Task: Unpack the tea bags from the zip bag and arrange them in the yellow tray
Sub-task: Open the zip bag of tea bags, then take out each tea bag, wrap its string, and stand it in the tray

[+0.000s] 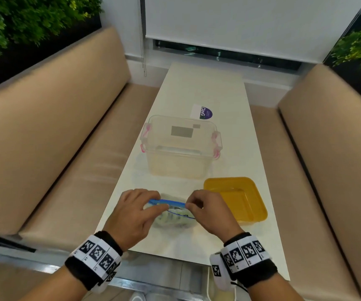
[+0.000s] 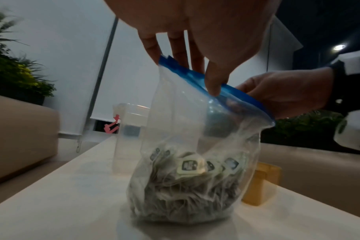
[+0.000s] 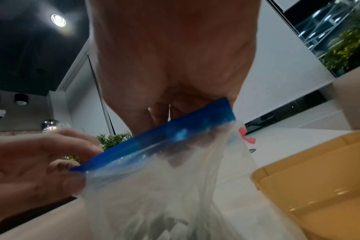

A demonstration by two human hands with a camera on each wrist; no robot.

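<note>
Here, the zip bag (image 2: 195, 129) of tea bags (image 2: 187, 186) stands upright on the white table (image 1: 229, 148), just left of the yellow tray (image 1: 255, 205). Left hand (image 1: 131, 213) and right hand (image 1: 207, 211) each pinch its blue zip strip (image 1: 166, 202), fingers curled, at opposite ends.

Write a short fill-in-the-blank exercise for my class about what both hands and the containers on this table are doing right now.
1. Both hands pinch the ____ zip strip of the clear plastic zip bag.
2. The paper tea bags lie inside the ____.
3. The shallow square yellow plastic tray holds ____ tea bags.
4. The left hand and right hand work in front of the clear ____-latched storage box.

Missing words: blue; zip bag; no; pink
</note>
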